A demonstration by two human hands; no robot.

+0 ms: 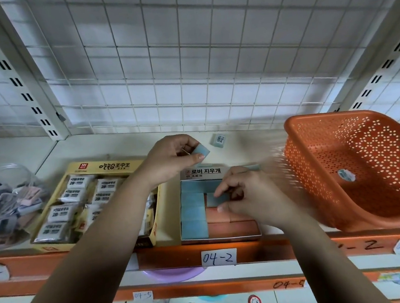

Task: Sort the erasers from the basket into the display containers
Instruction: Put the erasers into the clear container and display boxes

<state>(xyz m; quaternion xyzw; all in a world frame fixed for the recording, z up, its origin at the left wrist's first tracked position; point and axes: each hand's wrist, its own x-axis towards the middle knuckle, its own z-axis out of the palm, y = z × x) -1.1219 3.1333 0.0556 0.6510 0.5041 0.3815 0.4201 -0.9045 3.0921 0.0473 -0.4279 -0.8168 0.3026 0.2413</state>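
Head view: in the centre of the frame the left hand (pixel 170 161) pinches a small translucent blue eraser (pixel 203 151), a flat rectangular block, between thumb and curled fingers above the shelf. Just below and to the right, the right hand (pixel 252 195) reaches into the card display box (pixel 203 171). Its thumb and forefinger are closed on another blue block (pixel 218 200), though blur softens the detail. Inside the box, smooth blue erasers (pixel 193 215) fill the left column and salmon-coloured ones (pixel 233 228) lie along the lower right.

At the right of the frame sits the orange plastic basket (pixel 325 116), tilted, its walls perforated with round holes. One wrapped eraser (pixel 346 175) lies on its floor. A loose eraser with a barcode label (pixel 218 139) rests on the shelf above the box.

At centre left, a yellow cardboard box (pixel 112 166) holds white wrapped erasers. A clear rounded jar (pixel 13 174) stands at the far left.
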